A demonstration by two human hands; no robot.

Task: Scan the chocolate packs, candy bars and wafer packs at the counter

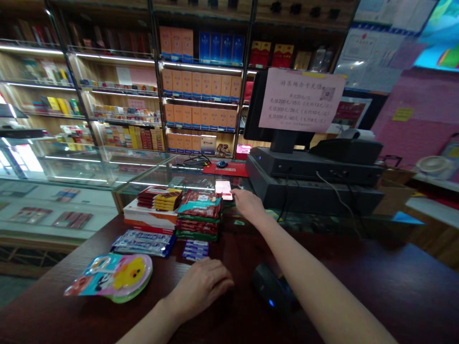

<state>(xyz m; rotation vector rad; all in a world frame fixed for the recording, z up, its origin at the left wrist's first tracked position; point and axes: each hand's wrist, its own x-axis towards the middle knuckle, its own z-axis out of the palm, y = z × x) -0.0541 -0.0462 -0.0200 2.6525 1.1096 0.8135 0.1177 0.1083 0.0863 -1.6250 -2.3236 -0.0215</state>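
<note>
My right hand (248,204) is stretched out over the far part of the counter. Its fingers are curled at the right edge of a bright white-and-pink card (224,189), seemingly pinching it. The fingertips are partly hidden from me. Closer in, my left hand (205,283) rests on the dark wooden counter with its fingers bent together, and nothing shows in it. Just beyond it lie small purple packs (195,250) and a stack of hazelnut chocolate packets (200,210). A black barcode scanner (270,286) with a blue light sits beneath my right forearm.
Blue-and-white packets (143,242), a box topped with chocolate bars (150,216) and a packaged duck-design item (118,276) occupy the left. A cash register (311,177) with a paper sign (301,100) stands at right. Behind are a computer mouse (222,164) and stocked shelves (202,100).
</note>
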